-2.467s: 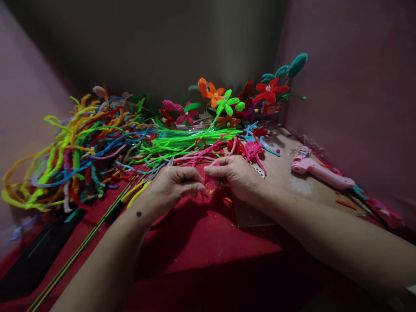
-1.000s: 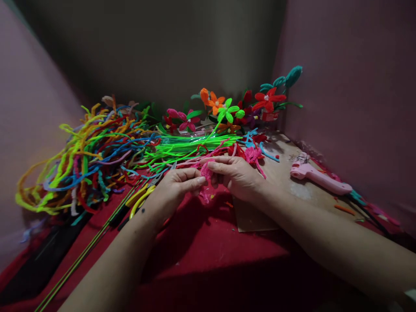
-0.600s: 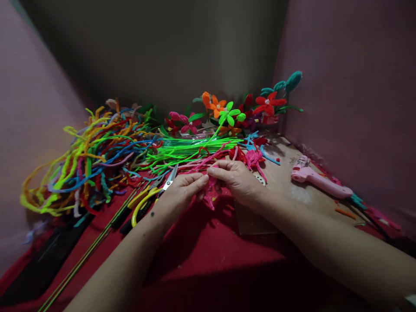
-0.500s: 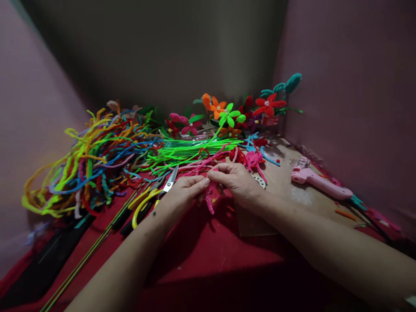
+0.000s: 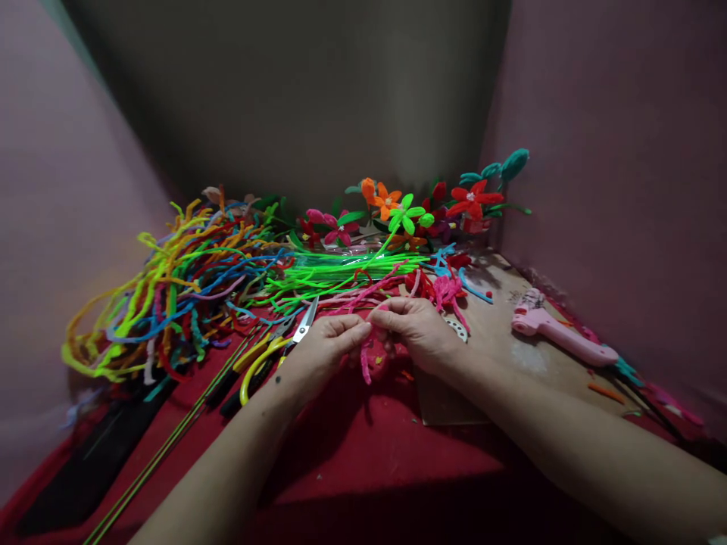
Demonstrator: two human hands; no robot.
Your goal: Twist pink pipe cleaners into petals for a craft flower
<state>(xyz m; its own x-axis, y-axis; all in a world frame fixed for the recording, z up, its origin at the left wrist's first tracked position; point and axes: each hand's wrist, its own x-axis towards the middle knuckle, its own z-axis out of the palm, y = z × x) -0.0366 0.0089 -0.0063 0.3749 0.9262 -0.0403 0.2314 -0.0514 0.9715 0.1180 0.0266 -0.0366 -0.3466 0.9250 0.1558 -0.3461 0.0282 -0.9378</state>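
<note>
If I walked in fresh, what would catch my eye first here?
Probably the tangled heap of many-coloured fuzzy stems on the left, bright against the dim room. Next, the lime-green flower near the middle at the back, above a bundle of green stems. Then the pink glue gun, lying on the board at the right.

No text, label, brand, number or sign is readable.
</note>
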